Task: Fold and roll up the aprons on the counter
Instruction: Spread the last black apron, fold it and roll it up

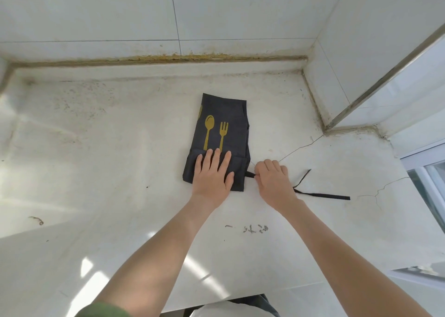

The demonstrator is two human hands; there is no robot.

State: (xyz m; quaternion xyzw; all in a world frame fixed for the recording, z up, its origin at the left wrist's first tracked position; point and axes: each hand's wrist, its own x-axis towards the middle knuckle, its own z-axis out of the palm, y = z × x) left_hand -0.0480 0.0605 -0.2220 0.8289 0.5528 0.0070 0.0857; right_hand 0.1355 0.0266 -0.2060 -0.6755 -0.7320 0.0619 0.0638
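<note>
A dark apron (218, 116) with a gold spoon and fork print lies folded into a narrow strip on the white counter (108, 148). Its near end is rolled over once. My left hand (213, 173) presses flat on that rolled part, fingers straight. Just right of the roll, my right hand (273, 177) pinches the apron's black strap (322, 196). The strap trails off to the right across the counter, and a second thin end pokes up behind it.
White tiled walls close the counter at the back and at the right, where a corner column (361, 80) juts in. A window frame (423, 162) stands at the far right. Cracks and stains mark the counter. The front edge runs near my body.
</note>
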